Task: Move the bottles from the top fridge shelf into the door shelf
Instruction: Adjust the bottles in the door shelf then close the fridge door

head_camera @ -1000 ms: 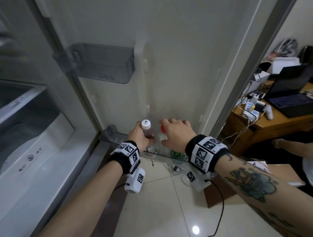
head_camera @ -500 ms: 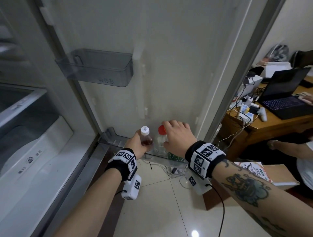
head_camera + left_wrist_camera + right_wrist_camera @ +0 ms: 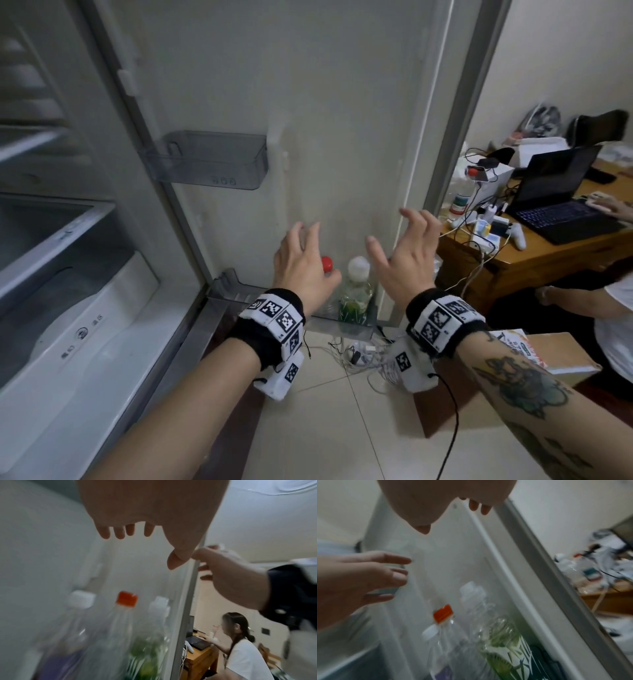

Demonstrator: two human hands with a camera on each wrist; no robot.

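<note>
Three bottles stand side by side in the bottom door shelf [image 3: 233, 287]. They are a white-capped bottle with a purple label [image 3: 82, 599], a clear red-capped bottle [image 3: 327, 263] [image 3: 126, 599] [image 3: 443, 613], and a white-capped bottle with a green label [image 3: 356, 294] [image 3: 159, 604] [image 3: 501, 642]. My left hand [image 3: 308, 253] [image 3: 149, 546] hovers above the red cap, fingers spread, holding nothing. Just right of the green-label bottle and higher, my right hand [image 3: 397, 236] [image 3: 452, 519] is also spread and empty. In the head view the left hand hides the purple-label bottle.
A grey bin [image 3: 209, 159] hangs empty higher on the door. The fridge's white drawer [image 3: 68, 308] lies at left. Cables [image 3: 356, 356] trail on the tiled floor below the door. At right are a wooden desk with a laptop [image 3: 561, 209], a cardboard box [image 3: 548, 353] and a seated person.
Both hands have let go of the bottles and lifted away with fingers spread. The bottles stay standing in the door shelf.
</note>
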